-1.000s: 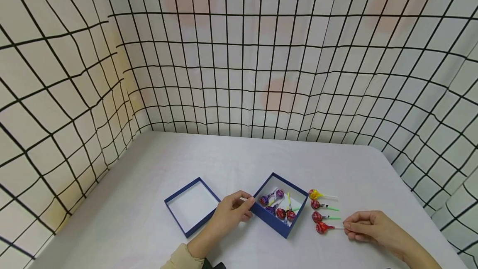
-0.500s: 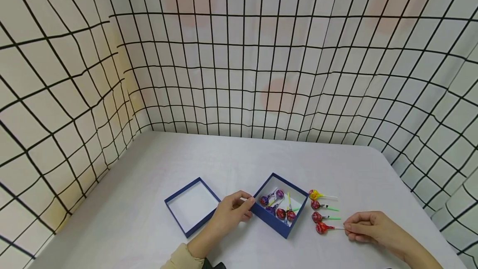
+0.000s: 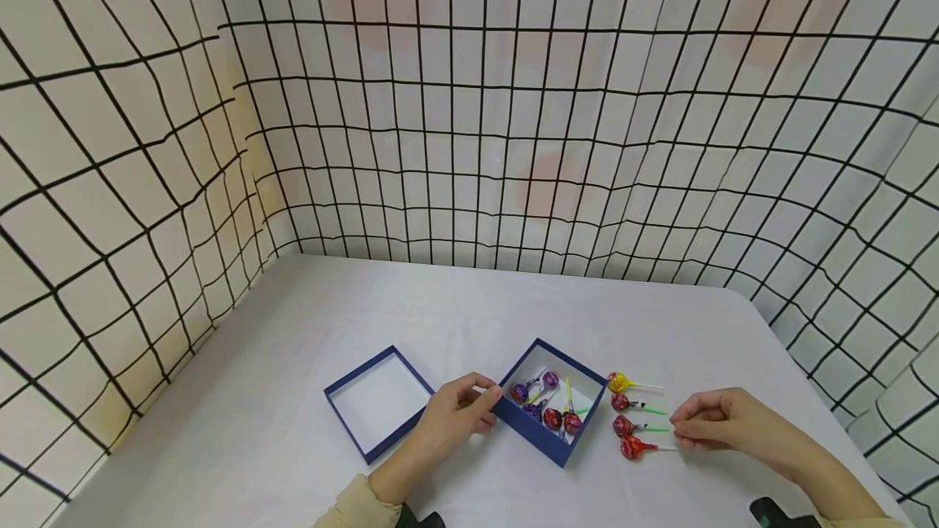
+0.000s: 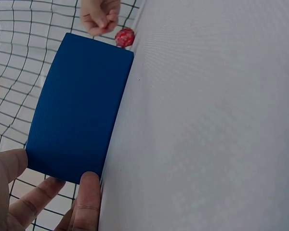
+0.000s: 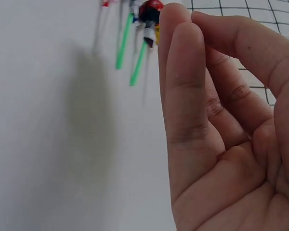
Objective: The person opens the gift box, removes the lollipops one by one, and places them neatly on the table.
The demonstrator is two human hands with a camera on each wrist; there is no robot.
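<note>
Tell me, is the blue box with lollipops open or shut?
The blue box is open: its top is uncovered, and the head view shows purple and red lollipops lying inside.

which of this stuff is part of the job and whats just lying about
Likely in the job:
box, gripped by the left hand
boxed lollipops
loose lollipops, near the right hand

Apparently just there:
lid, not held
grid backdrop
</note>
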